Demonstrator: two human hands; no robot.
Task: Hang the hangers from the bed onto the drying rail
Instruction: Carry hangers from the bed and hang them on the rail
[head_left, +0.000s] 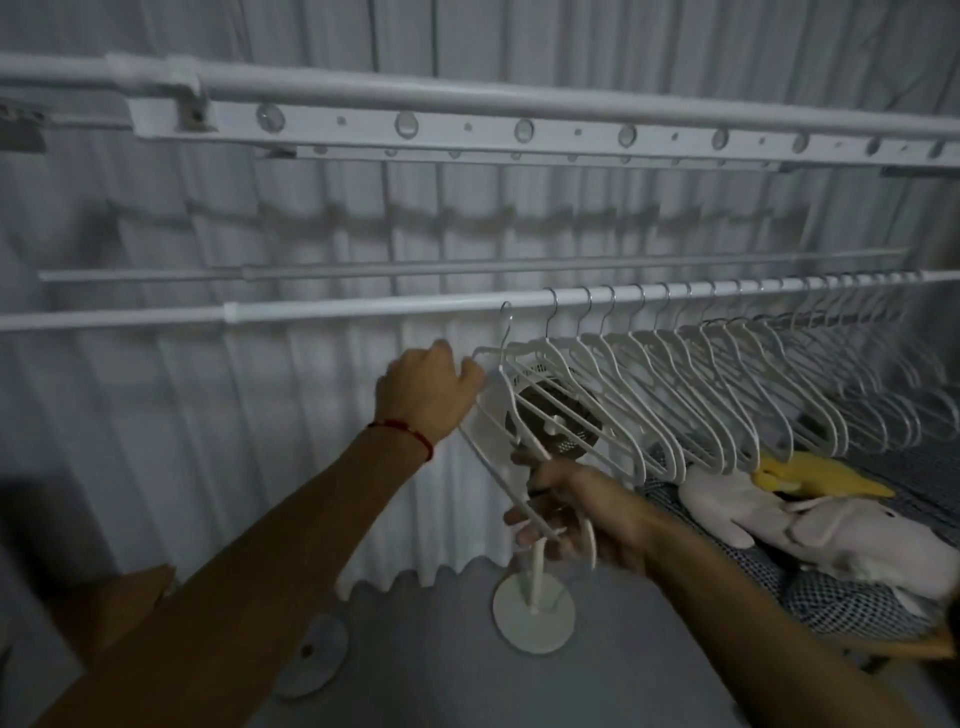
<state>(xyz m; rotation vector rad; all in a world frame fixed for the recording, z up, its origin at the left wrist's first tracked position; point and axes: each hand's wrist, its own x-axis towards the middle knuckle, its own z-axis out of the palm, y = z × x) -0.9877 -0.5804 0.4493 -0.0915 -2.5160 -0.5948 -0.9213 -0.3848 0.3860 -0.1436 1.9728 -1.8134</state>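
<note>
I've got my left hand (428, 395) up just under the drying rail (363, 307), fingers curled shut round the shoulder of a white hanger (501, 415). Its metal hook sits a touch right of and above that hand, right at the rail, though I can't tell if it is actually over the bar. A red string bracelet (402, 434) shows on that wrist. My right hand (566, 512) is lower and to the right, fingers closed loosely on the bottom end of the same bundle of white hanger arms; how many hangers are in it I can't make out through the blur. Just right of the held hanger, a long row of hung hangers (727, 384) runs along the rail, packed close and slanting away. Behind my right hand there's a standing fan (550, 415), its round base (535, 613) on the floor below. Further right of that hand, on the bed (831, 613), lie a white soft toy (810, 530) and a yellow one (821, 475), touching.
</note>
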